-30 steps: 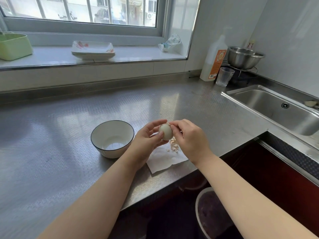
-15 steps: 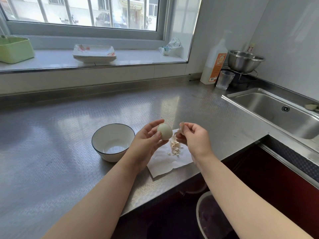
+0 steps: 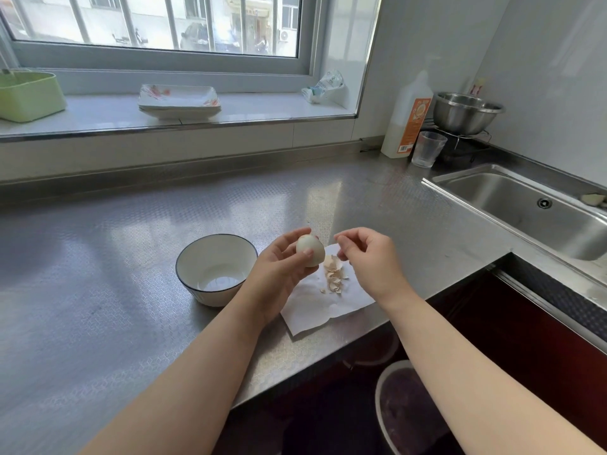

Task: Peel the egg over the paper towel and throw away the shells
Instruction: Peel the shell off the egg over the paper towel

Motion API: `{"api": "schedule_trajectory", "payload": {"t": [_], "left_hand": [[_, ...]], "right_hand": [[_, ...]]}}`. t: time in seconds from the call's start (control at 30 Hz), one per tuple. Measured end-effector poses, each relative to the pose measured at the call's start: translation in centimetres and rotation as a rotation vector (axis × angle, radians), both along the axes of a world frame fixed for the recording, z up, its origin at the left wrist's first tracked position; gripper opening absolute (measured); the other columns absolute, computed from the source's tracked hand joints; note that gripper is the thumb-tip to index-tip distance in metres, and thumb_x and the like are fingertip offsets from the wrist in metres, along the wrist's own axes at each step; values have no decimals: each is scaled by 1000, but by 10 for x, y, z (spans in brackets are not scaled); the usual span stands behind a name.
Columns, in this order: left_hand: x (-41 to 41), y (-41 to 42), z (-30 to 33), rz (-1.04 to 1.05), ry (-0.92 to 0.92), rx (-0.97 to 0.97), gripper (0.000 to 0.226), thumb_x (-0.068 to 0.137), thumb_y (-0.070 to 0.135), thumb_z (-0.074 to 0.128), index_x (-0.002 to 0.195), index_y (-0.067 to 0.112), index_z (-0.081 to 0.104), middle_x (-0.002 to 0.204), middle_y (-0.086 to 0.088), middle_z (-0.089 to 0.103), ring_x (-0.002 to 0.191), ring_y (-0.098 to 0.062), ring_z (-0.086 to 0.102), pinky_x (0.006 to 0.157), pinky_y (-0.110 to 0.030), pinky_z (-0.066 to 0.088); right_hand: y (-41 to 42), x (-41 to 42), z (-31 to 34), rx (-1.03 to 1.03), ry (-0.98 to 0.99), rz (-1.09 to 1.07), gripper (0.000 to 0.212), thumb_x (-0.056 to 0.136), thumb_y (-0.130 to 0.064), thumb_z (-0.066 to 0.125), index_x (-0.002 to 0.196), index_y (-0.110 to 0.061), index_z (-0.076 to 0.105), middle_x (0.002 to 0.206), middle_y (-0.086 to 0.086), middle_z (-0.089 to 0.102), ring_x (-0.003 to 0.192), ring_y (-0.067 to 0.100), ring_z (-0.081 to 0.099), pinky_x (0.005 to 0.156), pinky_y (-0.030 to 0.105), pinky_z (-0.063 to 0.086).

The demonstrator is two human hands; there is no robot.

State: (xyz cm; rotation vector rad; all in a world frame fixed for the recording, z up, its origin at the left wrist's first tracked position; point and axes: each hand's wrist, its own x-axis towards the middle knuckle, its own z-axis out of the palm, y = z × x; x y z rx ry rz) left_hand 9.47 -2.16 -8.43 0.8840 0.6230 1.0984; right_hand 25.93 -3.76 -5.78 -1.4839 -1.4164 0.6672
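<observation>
1. Since half a second ago my right hand (image 3: pixel 368 257) has drawn a little further from the egg (image 3: pixel 310 250), out toward 3 o'clock, and the shell piece I saw at its fingertips then no longer shows; I judge it went down onto the pile.
2. My left hand (image 3: pixel 279 267) grips the egg, fingers curled behind it and thumb across its front, above the far left corner of the towel (image 3: pixel 323 307).
3. My right hand is loosely curled, its fingertips close together; whether a scrap is pinched there I cannot tell.
4. The egg stands roughly upright, long axis running 12 to 6, with a faint reddish patch at its top that may be leftover shell. It lies at 9 o'clock from my right fingertips, near but apart.
5. The shells (image 3: pixel 333 275) lie heaped on the towel just below and between both hands, at 5 o'clock from the egg.
6. The right hand is the free one, so I judge it goes back toward 9 o'clock for the top of the egg.
7. The bin (image 3: pixel 381 405) sits below the worktop (image 3: pixel 131 307) edge, at 6 o'clock from the towel.
</observation>
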Motion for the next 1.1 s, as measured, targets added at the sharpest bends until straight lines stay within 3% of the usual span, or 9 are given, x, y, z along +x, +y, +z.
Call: {"api": "schedule_trajectory", "payload": {"t": [0.1, 0.17, 0.27, 0.37, 0.53, 0.7, 0.8, 0.97, 1.1], "left_hand": [[0, 1, -1, 2, 28, 6, 32, 88, -1, 59, 116, 14, 62, 111, -11, 62, 92, -17, 65, 82, -26, 55], [-1, 1, -2, -19, 38, 5, 34, 87, 0, 61, 118, 13, 62, 107, -9, 62, 91, -16, 66, 83, -27, 55], [-1, 0, -3, -68, 43, 11, 41, 84, 2, 64, 124, 12, 59, 109, -10, 64, 95, -18, 66, 87, -29, 54], [1, 1, -3, -57, 54, -2, 46, 89, -4, 56, 133, 11, 51, 114, -15, 64, 100, -24, 65, 92, -33, 53], [2, 0, -4, -48, 148, 22, 45, 79, 8, 66, 123, 2, 55, 110, -13, 67, 99, -21, 67, 95, -35, 50], [2, -2, -6, 0, 255, 51, 40, 73, 13, 78, 110, 12, 64, 111, -9, 68, 100, -23, 68, 97, -37, 51], [2, -2, -7, 12, 274, 62, 34, 78, 9, 76, 110, 13, 64, 112, -10, 66, 97, -22, 68, 95, -37, 52], [3, -3, -6, 31, 301, 71, 34, 75, 13, 79, 106, 19, 68, 109, -9, 69, 99, -23, 69, 96, -37, 52], [1, -2, -5, 12, 284, 58, 40, 75, 15, 77, 113, 16, 65, 113, -14, 69, 102, -24, 68, 96, -36, 51]], "right_hand": [[-2, -3, 3, -33, -41, 84, 35, 89, 2, 44, 100, -22, 66, 97, -1, 66, 90, 12, 62, 83, 27, 52], [-4, -6, 4, -42, -62, 138, 38, 89, 2, 44, 105, -26, 65, 108, -3, 64, 94, 10, 60, 87, 24, 49], [-5, -9, 3, -57, 32, 173, 19, 91, -16, 59, 107, -21, 67, 103, -1, 69, 96, 18, 64, 88, 30, 53], [-3, -7, 0, -77, 85, 155, 19, 86, -16, 68, 104, -13, 69, 99, 6, 71, 96, 23, 67, 89, 36, 55], [0, -3, -3, -95, 97, 140, 22, 82, -16, 72, 104, -10, 70, 92, 6, 72, 87, 17, 68, 81, 28, 55], [-2, -3, -5, -64, 65, 158, 17, 83, -16, 70, 100, -13, 73, 87, 1, 74, 84, 12, 70, 82, 31, 56], [-5, -4, -6, -29, -41, 153, 17, 86, -20, 67, 101, -16, 73, 91, -1, 75, 89, 13, 70, 86, 35, 56], [-11, -6, -5, 133, -386, 102, 21, 92, -21, 57, 105, -16, 72, 93, 0, 74, 86, 13, 66, 79, 34, 55], [-12, -7, -8, 199, -484, 65, 21, 94, -21, 54, 105, -14, 70, 93, 3, 72, 85, 18, 64, 76, 38, 53]]}}
